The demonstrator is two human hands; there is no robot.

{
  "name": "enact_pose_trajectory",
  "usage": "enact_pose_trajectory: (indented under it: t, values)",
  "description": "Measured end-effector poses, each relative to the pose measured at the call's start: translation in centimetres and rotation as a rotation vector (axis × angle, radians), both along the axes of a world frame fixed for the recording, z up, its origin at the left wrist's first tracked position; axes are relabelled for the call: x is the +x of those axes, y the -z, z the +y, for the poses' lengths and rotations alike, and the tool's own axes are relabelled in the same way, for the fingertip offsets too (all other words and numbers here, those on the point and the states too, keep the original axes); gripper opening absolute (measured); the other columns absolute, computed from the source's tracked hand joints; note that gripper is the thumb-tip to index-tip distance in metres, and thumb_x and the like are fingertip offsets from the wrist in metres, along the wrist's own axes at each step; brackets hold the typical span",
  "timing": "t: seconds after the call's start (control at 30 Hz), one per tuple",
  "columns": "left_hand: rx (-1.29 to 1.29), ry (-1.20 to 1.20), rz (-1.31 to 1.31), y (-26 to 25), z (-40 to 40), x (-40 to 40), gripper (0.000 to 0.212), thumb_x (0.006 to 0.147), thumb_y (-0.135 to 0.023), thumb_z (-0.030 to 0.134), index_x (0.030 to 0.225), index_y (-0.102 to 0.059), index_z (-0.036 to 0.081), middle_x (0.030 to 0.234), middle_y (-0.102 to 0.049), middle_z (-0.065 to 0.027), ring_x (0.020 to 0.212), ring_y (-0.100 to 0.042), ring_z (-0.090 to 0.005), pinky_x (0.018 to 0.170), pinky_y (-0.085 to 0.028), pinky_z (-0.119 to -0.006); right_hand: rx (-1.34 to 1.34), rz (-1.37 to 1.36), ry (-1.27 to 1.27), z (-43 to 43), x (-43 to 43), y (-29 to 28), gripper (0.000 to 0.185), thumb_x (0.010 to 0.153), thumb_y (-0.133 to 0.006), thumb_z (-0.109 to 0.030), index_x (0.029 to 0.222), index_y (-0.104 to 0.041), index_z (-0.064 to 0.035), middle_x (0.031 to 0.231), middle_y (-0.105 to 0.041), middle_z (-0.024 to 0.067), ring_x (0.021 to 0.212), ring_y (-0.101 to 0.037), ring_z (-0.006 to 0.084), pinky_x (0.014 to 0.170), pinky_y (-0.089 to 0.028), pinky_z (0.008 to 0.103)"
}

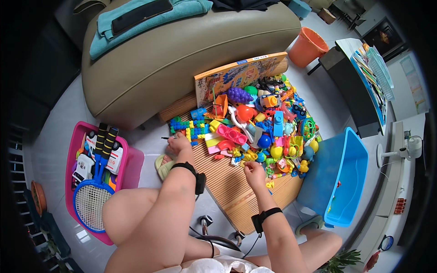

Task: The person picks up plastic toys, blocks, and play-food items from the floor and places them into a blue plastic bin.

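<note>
My left hand (179,143) is closed at the left edge of the bamboo mat, with a thin black piece (165,138) sticking out of its fingers. Just beyond it lies a linked sheet of blue, green, yellow and white plastic building blocks (189,128). My right hand (255,174) hovers at the near edge of a heap of plastic toys, fingers curled. By its fingertips is a small yellowish piece (242,164); whether they grip it is unclear. In the heap are a pink block with round holes (231,134), a purple toy grape bunch (240,95) and a blue ball (264,141).
At left stands a pink bin (131,170) holding toy vehicles and blue rackets (94,204). A blue plastic bin (317,174) is at right. A boxed picture board (239,76) leans against the leather sofa (164,65). An orange bucket (302,51) stands behind.
</note>
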State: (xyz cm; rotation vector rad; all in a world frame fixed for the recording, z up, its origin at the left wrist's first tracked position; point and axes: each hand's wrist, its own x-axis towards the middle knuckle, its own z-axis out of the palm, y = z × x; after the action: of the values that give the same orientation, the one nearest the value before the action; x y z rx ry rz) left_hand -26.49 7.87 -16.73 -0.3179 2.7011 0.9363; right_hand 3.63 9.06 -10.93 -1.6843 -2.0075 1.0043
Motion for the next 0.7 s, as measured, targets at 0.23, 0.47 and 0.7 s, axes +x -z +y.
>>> enact_pose_trajectory:
  t: [0.23, 0.47, 0.7]
  values:
    - [-0.030, -0.060, -0.479, 6.9, -0.7, -5.8, 0.051, 0.077, -0.064, 0.046, 0.094, -0.067, -0.002, 0.098, -0.066, -0.0184, 0.092, -0.064, -0.0318, 0.076, -0.052, -0.038, -0.132, -0.016, 0.019, -1.3, -1.9, 0.8, 0.018, 0.077, -0.059, -0.013, 0.090, -0.067, -0.0040, 0.081, -0.065, 0.0130, 0.073, -0.063, 0.0237, 0.068, -0.050, 0.0327]
    - [-0.177, 0.052, -0.364, 3.7, 0.5, -2.9, 0.047, 0.076, -0.063, 0.043, 0.091, -0.067, -0.001, 0.095, -0.067, -0.0162, 0.086, -0.065, -0.0312, 0.075, -0.051, -0.039, -0.182, -0.003, -0.013, -0.8, -3.1, 0.9, 0.017, 0.076, -0.059, -0.013, 0.089, -0.067, -0.0043, 0.079, -0.065, 0.0131, 0.069, -0.063, 0.0230, 0.065, -0.050, 0.0323]
    - [0.203, 0.103, -0.169, 6.0, 0.3, -1.8, 0.039, 0.079, -0.054, 0.034, 0.100, -0.063, 0.002, 0.103, -0.063, -0.0206, 0.095, -0.058, -0.0386, 0.084, -0.045, -0.041, -0.062, 0.062, 0.006, 0.8, -4.8, 0.1, 0.016, 0.078, -0.060, -0.013, 0.089, -0.066, -0.0033, 0.080, -0.064, 0.0143, 0.070, -0.063, 0.0248, 0.065, -0.050, 0.0331]
